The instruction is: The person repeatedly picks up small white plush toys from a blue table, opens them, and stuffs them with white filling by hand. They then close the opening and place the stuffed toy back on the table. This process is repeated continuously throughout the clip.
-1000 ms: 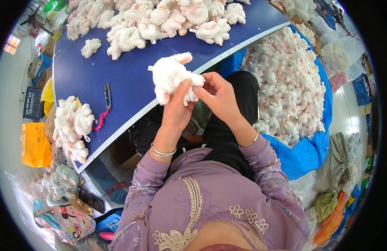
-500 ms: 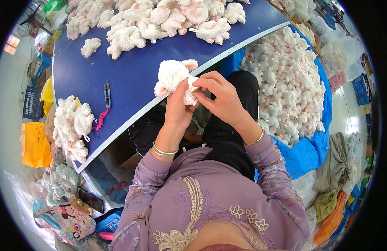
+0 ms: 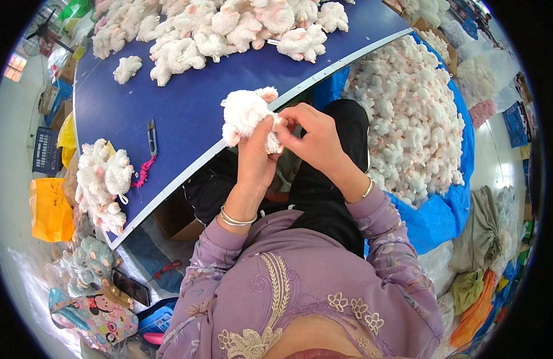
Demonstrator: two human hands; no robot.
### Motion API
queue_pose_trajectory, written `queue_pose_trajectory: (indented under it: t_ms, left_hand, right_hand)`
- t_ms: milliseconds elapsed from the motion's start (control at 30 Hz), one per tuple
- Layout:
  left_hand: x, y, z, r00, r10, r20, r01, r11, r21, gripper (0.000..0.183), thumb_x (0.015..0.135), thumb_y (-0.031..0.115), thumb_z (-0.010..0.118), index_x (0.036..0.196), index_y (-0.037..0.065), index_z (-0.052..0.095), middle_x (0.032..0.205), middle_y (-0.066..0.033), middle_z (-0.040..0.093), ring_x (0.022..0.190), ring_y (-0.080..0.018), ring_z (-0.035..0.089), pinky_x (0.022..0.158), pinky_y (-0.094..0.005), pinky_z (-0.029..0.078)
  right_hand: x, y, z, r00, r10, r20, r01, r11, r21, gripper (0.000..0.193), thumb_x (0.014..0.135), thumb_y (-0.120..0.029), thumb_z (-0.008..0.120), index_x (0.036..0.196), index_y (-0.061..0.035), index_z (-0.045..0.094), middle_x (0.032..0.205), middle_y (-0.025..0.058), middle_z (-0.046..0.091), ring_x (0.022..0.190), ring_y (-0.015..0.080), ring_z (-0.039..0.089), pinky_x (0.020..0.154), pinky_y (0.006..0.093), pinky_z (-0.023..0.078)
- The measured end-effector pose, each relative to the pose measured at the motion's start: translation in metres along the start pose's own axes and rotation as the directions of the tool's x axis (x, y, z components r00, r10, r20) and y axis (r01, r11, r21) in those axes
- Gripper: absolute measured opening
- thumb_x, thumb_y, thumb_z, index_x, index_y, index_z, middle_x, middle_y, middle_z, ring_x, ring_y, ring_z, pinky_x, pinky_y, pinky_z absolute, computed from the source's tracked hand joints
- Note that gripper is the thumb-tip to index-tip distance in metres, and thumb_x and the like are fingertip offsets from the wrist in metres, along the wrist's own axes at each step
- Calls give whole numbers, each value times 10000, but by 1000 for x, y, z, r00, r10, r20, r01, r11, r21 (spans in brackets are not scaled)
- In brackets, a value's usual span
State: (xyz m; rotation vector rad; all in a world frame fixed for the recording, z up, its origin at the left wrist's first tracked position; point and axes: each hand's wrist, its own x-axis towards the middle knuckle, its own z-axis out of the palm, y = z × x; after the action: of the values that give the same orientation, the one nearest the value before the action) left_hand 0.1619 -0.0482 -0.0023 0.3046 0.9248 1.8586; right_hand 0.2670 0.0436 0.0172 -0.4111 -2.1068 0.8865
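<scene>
A small white plush toy [image 3: 243,113] with pink ears is held over the near edge of the blue table. My left hand [image 3: 257,152] wraps its fingers and thumb round the toy's lower part. With thumb and fingertips together, my right hand [image 3: 312,134] pinches at the toy's right side; the exact bit of plush between its fingers is too small to make out. Thread snips [image 3: 152,139] with a pink cord [image 3: 145,172] lie on the table to the left of my hands.
White plush toys [image 3: 187,42] are heaped across the far side of the blue table [image 3: 187,107]. A smaller pile [image 3: 103,185] sits at its left corner. To my right, a blue sack [image 3: 462,203] brims with more plush toys. A yellow bag [image 3: 52,209] and a blue crate [image 3: 45,146] stand left.
The plush toy has turned slightly in my left hand. My right fingers have curled in closer against its side. The view has shifted slightly.
</scene>
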Motion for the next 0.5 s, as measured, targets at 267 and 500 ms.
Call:
queue_pose_trajectory:
  t_ms: [267,500]
  left_hand:
    - [-2,4,7,995,101,14,-100,995,-24,390,934,92,573,1316,130,504,1017,-8,615,799,-57,600,551,-204,473]
    - [5,10,4,993,41,-109,-47,998,-51,331,951,135,560,1277,96,520,1026,-9,622,817,-74,614,559,-211,467]
  right_hand:
    - [-3,-8,4,975,223,-13,-209,933,292,148,805,-59,700,906,-8,606,720,63,647,624,115,629,589,251,502]
    - [-5,-12,-1,980,186,74,-194,971,142,143,775,-28,713,837,-17,584,680,3,584,597,48,543,561,206,437]
